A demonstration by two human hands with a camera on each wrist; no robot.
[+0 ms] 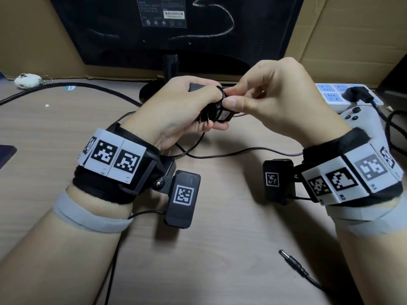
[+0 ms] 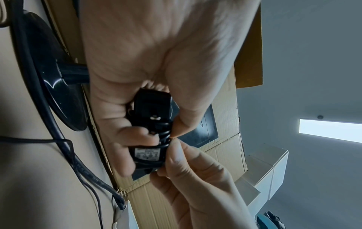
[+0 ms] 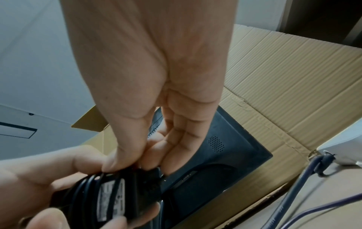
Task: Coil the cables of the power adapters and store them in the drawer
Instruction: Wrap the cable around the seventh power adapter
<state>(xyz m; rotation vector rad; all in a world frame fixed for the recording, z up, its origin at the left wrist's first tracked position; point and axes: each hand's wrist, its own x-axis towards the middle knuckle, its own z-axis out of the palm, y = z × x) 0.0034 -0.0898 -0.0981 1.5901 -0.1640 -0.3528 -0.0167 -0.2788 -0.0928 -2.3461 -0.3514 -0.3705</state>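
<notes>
L hand (image 1: pixel 176 106) grips power adapter (image 1: pixel 222 114) in front of monitor (image 1: pixel 176 29). R hand (image 1: pixel 271 100) pinches cable (image 1: pixel 242 150) wraps on adapter; barrel plug (image 1: pixel 291 260) lies loose on desk (image 1: pixel 220 238).

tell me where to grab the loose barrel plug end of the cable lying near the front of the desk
Pinch the small black barrel plug by its ridged black collar, just behind the metal tip, coming from above. It lies flat on the wooden desk with bare surface on both sides, and its thin cable trails off toward the lower right.
</notes>
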